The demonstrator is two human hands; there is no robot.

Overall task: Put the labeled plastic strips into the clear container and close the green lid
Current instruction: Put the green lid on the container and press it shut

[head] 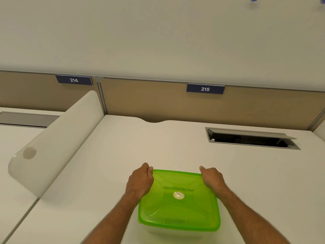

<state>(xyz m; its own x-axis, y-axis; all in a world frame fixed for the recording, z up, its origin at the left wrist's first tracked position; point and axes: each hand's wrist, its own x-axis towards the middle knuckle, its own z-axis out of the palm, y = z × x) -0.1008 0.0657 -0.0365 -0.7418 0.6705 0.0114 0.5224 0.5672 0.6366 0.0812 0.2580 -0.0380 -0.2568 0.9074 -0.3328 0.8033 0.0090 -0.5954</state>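
A clear container (175, 232) is sitting near the front edge of the white desk (175, 147), roughly midway along it, and a green lid (179, 199) is lying on top of it, covering the whole opening. Handwritten words are showing through the lid, "SIGMA" near its middle and "ALPHA" by its near edge; they probably belong to the labeled strips inside, though the green plastic is blurring them too much to be sure.

The left hand (140, 180) is gripping the lid's far left corner, fingers curled over the rim. The right hand (212, 178) is gripping the far right corner the same way, its fingers bent down around the edge. Both forearms are reaching in from the desk's front edge on either side of the container.

An open cable hatch (253, 139) is sitting near the desk's back right corner. A white divider (58, 143) is running along the left edge. On the brown back panel, number plates "214" (74, 80) and "215" (205, 89) are hanging.
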